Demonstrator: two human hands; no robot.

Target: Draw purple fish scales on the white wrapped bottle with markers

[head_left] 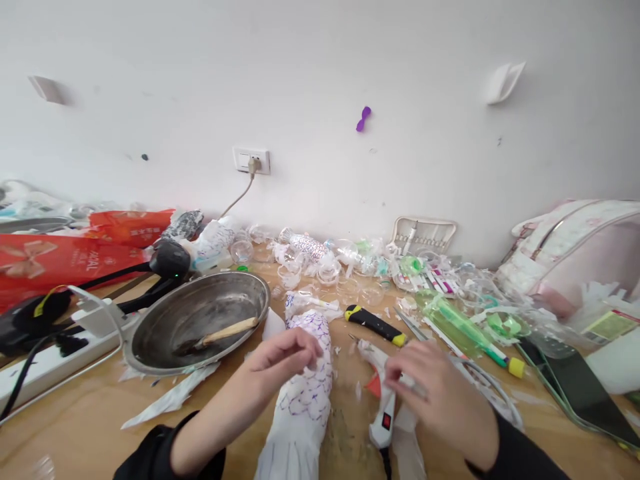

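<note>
My left hand (286, 355) is above a long white wrapped form (306, 400) with purple scale-like marks drawn on it. Its fingers curl toward the thumb as in a pinch; whatever lies between them, if anything, is too small to make out. On the right, my right hand (440, 390), blurred, hovers over or touches the back of a white glue gun (383, 427) with a red switch and a red trigger. A translucent stick (414, 385) shows by its fingers. The gun's metal tip points away to the upper left. Just beyond lies a black-and-yellow utility knife (377, 325).
A metal pan (150, 347) holding a wooden-handled brush (227, 331) stands left, beside a white power strip (30, 380). Plastic scraps and bottles (350, 257) line the wall. Scissors, a green tube (470, 330), a phone (580, 380) and a pale bag (580, 257) are right.
</note>
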